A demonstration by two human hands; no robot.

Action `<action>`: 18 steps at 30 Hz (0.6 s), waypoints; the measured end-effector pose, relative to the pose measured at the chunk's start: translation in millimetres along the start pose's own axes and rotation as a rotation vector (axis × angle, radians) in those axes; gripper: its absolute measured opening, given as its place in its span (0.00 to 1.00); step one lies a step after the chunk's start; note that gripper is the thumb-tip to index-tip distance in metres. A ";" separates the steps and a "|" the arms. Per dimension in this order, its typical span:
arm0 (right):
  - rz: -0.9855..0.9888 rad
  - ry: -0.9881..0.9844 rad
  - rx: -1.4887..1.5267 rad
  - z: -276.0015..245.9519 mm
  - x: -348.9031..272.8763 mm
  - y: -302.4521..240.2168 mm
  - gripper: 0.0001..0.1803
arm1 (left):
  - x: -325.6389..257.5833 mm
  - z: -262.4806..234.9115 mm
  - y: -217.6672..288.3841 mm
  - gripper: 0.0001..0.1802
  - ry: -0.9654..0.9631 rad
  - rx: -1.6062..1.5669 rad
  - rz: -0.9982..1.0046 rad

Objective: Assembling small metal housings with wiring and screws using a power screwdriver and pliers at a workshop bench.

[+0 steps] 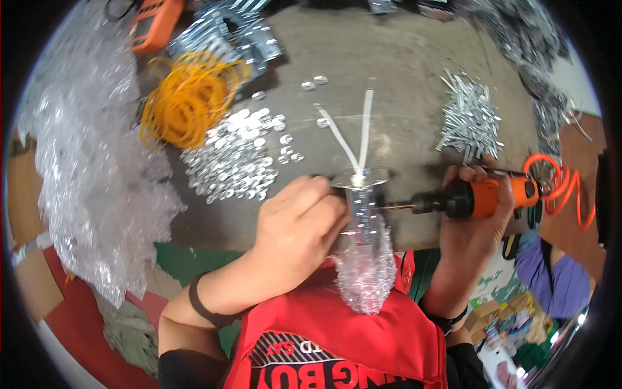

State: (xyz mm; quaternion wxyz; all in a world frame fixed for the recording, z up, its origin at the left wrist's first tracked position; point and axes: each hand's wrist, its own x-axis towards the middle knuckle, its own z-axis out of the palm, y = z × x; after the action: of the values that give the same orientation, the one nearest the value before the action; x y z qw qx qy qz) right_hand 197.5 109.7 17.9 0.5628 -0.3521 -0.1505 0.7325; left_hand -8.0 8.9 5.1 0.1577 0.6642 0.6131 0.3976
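Observation:
My left hand point(301, 220) is closed around the side of a shiny metal fitting point(361, 211), held upright at the table's near edge. A round metal plate point(372, 176) tops the fitting, and two white wire-like strips point(367, 123) rise from it. Clear bubble wrap point(366, 279) covers its lower end, over my red clothing. In my right hand point(472, 236) is an orange and black power screwdriver point(486, 198), lying level. Its thin bit points left at the fitting's side; whether the tip touches, I cannot tell.
On the grey table point(402, 58) lie shiny round caps point(227, 159), silver pins or screws point(472, 120) and yellow-orange bands point(188, 100). An orange handheld device point(155, 24) and metal parts point(227, 35) sit far left. Bubble wrap point(91, 149) hangs leftward; an orange coiled hose point(573, 201) trails right.

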 end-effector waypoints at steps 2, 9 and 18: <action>-0.040 -0.017 -0.071 -4.6 -1.2 -3.6 0.21 | -2.1 0.5 1.0 0.11 -0.031 -0.016 -0.010; -0.054 -0.055 -0.027 -5.4 0.8 -1.1 0.18 | -1.9 3.3 0.3 0.11 0.011 -0.034 0.012; 0.018 -0.025 0.082 3.7 -1.9 1.6 0.20 | 3.4 3.5 -0.2 0.17 -0.046 0.016 0.075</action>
State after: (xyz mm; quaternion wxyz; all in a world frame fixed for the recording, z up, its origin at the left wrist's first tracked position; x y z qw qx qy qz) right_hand 194.0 108.0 20.1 0.5682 -0.3211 -0.1242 0.7474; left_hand -5.9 13.1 3.9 0.1516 0.6970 0.5872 0.3828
